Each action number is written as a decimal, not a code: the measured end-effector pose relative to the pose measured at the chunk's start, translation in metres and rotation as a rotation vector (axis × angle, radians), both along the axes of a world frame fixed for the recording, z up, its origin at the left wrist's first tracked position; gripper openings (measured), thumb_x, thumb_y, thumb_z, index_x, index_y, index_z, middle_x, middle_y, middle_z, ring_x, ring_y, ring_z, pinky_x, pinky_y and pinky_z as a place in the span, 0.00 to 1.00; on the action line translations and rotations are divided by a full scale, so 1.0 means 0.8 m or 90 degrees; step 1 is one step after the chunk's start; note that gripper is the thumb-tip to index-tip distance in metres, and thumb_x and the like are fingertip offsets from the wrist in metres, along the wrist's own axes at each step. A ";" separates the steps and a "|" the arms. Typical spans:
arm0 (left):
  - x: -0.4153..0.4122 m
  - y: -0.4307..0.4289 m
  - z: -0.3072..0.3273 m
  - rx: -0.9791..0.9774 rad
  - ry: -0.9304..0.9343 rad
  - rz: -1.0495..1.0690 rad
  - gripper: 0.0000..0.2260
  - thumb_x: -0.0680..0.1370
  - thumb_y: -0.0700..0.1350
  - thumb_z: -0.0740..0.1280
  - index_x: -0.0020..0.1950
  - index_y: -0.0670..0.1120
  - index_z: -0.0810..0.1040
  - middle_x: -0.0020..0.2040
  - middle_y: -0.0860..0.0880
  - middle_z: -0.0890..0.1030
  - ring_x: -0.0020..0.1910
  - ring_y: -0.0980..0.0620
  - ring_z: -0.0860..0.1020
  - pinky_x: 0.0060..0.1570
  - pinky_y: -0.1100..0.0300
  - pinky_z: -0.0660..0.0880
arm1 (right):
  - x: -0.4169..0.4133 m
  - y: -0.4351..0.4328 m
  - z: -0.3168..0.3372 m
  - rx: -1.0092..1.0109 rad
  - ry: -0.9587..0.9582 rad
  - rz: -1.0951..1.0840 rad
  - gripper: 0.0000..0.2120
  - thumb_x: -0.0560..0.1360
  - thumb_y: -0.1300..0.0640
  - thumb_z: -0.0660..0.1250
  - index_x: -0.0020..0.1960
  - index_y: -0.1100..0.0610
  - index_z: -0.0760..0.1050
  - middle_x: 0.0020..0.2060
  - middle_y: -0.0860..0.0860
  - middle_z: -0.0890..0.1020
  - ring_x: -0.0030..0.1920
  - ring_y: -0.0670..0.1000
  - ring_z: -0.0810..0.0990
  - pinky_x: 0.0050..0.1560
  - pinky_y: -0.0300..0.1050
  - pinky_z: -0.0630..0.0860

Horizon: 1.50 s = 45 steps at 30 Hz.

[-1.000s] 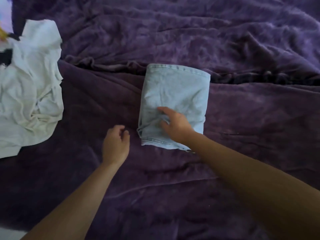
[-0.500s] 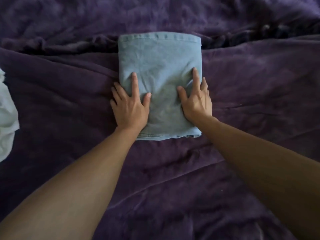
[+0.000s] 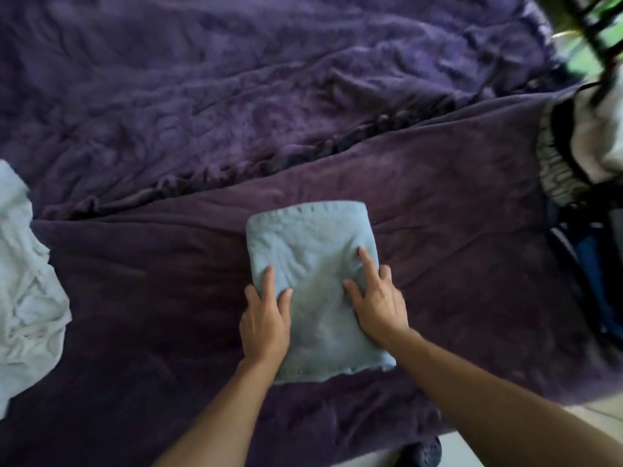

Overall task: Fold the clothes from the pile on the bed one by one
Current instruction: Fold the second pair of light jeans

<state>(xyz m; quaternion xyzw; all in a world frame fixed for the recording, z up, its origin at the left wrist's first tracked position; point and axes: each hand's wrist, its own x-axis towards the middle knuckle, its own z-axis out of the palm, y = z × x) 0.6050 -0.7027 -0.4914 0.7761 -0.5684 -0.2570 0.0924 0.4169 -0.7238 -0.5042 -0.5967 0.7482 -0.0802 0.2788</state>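
The folded light-blue denim garment [image 3: 313, 288] lay on the purple plush blanket [image 3: 151, 315] of the bed, directly under both hands. The left hand [image 3: 264, 326] rested flat on its left edge and the right hand [image 3: 379, 305] on its right half. The grip of each hand was apart: the fingers were straight and pressed on the cloth, and they clamped nothing.

One second before, only the right hand touched the garment, while the left hand hung loosely curled beside it. Then the left hand came onto the cloth, and both hands stayed there, pressing. The head also turned to the right, so the garment looked tilted in the view.

In my judgement this meant the folding of this piece was finished and the hands were only flattening it. The white crumpled cloth [image 3: 27, 291], well apart to the left of the left hand, was probably the next piece to fold.
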 end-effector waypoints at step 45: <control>-0.750 -0.115 0.203 -0.140 -0.117 -0.616 0.28 0.78 0.60 0.58 0.77 0.58 0.56 0.79 0.42 0.48 0.78 0.43 0.45 0.70 0.43 0.58 | -0.766 0.013 0.193 0.030 0.245 -0.079 0.36 0.72 0.27 0.37 0.77 0.40 0.44 0.79 0.51 0.46 0.78 0.55 0.42 0.71 0.63 0.39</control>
